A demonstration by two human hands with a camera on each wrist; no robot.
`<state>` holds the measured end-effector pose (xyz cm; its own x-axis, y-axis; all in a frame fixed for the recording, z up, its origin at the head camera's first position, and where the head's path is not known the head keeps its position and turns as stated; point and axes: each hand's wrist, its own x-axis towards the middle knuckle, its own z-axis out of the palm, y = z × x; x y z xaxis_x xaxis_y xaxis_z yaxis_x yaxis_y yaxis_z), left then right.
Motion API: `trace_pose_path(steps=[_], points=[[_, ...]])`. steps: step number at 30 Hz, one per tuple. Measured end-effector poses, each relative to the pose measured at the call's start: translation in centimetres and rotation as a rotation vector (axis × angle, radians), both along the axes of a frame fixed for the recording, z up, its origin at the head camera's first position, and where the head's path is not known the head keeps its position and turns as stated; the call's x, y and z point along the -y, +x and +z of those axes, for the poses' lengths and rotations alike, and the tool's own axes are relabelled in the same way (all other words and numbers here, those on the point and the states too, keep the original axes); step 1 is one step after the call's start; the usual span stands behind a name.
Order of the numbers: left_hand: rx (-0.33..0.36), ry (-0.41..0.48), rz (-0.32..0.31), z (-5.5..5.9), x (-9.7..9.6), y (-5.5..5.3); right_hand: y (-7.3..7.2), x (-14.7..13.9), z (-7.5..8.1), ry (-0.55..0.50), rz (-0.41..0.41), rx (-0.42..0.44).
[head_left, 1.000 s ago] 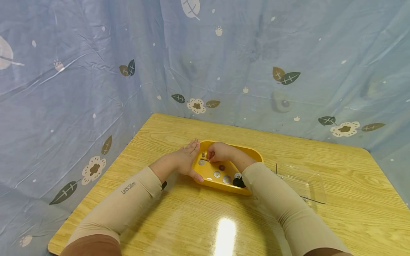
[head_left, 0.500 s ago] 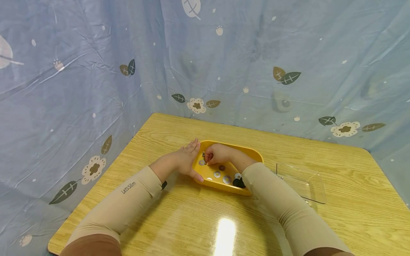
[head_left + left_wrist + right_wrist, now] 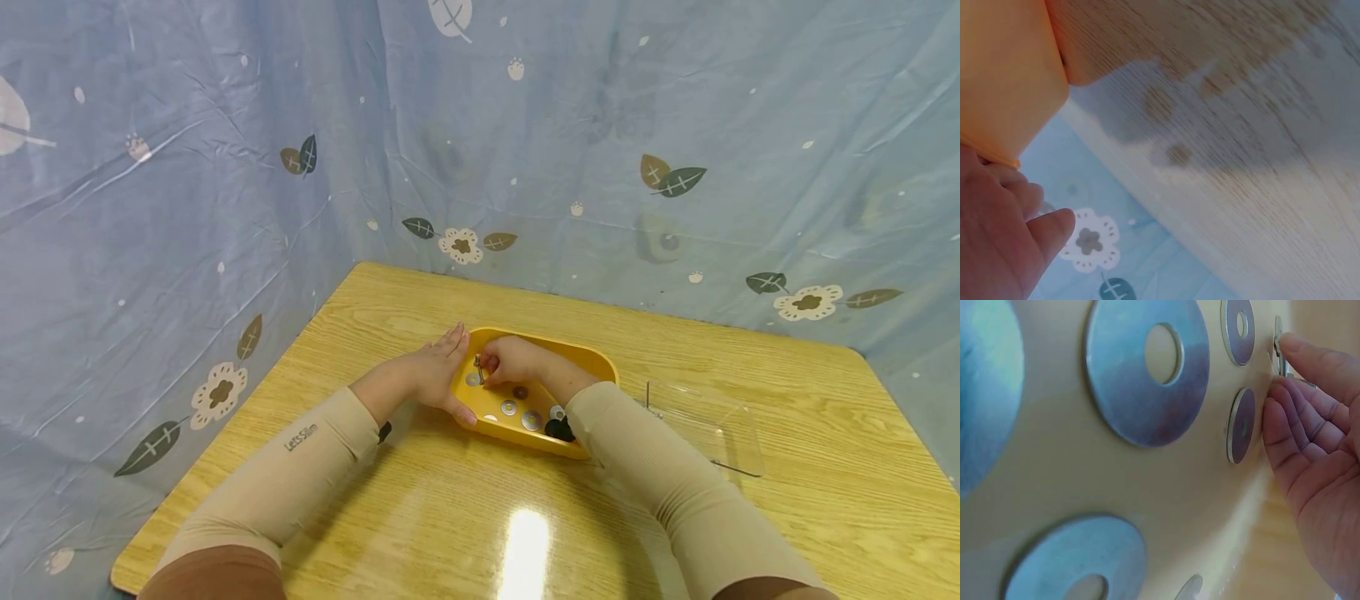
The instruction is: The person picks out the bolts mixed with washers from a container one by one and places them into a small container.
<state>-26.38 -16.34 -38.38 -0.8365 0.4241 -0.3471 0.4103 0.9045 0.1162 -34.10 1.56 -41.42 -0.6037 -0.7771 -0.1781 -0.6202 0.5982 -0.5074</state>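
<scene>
In the head view my left hand (image 3: 435, 375) spreads across the left end of a yellow plastic tub (image 3: 525, 437), thumb at the near rim and fingers along the far side. The left wrist view has that hand (image 3: 997, 231) against the tub's wall (image 3: 1010, 69). Inside the tub, my right hand (image 3: 513, 362) pinches a small metal bolt (image 3: 480, 371) near the left end; its fingertips partly cover it. Several flat steel washers lie on the tub floor, one washer (image 3: 472, 380) beside the bolt. Up close, my right hand (image 3: 1316, 406) reaches past a large washer (image 3: 1147, 369).
Dark round pieces (image 3: 558, 429) sit at the tub's near right corner, beside my right sleeve. A clear plastic box (image 3: 705, 425) stands on the wooden table (image 3: 420, 517) to the right, partly behind that forearm. A patterned blue curtain (image 3: 570, 150) hangs behind the table.
The bolt in my right fingers has turned from lying crosswise to pointing away toward the far side. My right fingers have shifted slightly; my left hand stays at the tub's end.
</scene>
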Motion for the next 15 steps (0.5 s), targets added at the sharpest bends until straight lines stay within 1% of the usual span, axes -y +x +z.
trace_pose_path(steps=[3, 9, 15], points=[[-0.001, 0.004, -0.003, -0.04, 0.02, -0.04, -0.07, -0.01, -0.25, -0.013, -0.003, -0.008], [-0.008, 0.001, -0.005, 0.17, -0.03, -0.04, -0.31, -0.15, -0.63, -0.06, -0.011, 0.041], [-0.006, -0.007, -0.007, 0.26, -0.04, 0.0, -0.27, 0.01, -0.61, -0.063, -0.005, 0.057]])
